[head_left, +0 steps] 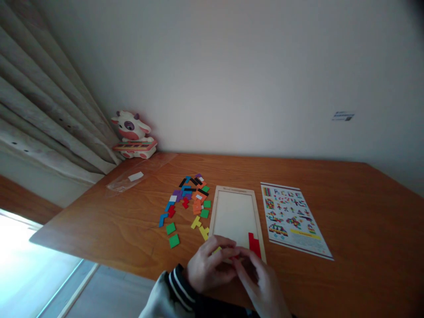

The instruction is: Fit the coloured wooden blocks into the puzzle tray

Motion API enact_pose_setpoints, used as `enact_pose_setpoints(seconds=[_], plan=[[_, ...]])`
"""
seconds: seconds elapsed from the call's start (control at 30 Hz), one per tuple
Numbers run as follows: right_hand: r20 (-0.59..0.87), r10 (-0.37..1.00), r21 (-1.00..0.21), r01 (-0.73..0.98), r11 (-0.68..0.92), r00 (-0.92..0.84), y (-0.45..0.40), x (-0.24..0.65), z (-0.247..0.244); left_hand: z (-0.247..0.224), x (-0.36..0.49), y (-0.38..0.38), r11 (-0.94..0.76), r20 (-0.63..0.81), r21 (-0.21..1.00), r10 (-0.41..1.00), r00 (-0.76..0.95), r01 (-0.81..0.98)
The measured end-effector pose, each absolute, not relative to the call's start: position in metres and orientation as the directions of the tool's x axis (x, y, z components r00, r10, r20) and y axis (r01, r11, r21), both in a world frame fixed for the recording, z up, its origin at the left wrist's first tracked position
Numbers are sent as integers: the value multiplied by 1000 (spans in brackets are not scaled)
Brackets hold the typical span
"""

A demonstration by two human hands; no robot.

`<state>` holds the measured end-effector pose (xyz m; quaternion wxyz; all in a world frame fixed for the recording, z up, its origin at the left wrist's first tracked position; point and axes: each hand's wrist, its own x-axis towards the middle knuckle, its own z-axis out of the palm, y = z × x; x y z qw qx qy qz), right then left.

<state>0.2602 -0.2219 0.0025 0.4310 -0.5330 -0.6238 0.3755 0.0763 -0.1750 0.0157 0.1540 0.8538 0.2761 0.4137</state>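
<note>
My left hand (212, 265) and my right hand (260, 280) meet at the near end of a wooden tray (232, 207). Their fingertips close together around a small red piece (236, 256), mostly hidden by the fingers. Red pieces (254, 244) lie inside the tray at its near right corner, just beyond my right hand. Yellow pieces (196, 222) lie beside the tray's left edge, one partly under my left hand.
Several coloured pieces (197, 206) are scattered left of the tray, with green squares (174, 240) nearer. A printed sheet (294, 216) lies to the right. At the back left are a clear plastic bag (122, 182) and a cow toy (134, 134).
</note>
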Motion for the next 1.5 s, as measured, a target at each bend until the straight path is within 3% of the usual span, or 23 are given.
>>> enact_pose_setpoints(seconds=[0.07, 0.27, 0.5, 0.87, 1.2, 1.5], plan=[[150, 988, -925, 347, 156, -46, -218, 264, 1, 12, 82, -178, -789, 598, 491, 614, 515, 370], [254, 942, -881, 455, 132, 218, -180, 312, 1, 13, 83, -176, -675, 487, 498, 737, 468, 545], [267, 957, -786, 600, 146, 117, -151, 319, -10, 6, 67, -166, -449, 463, 543, 865, 194, 710], [408, 900, -676, 713, 184, 154, -147, 320, -25, 5, 52, -165, -500, 399, 490, 857, 327, 714], [391, 899, -675, 726, 135, 196, -145, 319, -27, 7, 52, -164, -505, 394, 497, 856, 334, 706], [439, 883, -677, 707, 205, 164, -150, 324, -29, 5, 52, -164, -486, 344, 498, 871, 351, 718]])
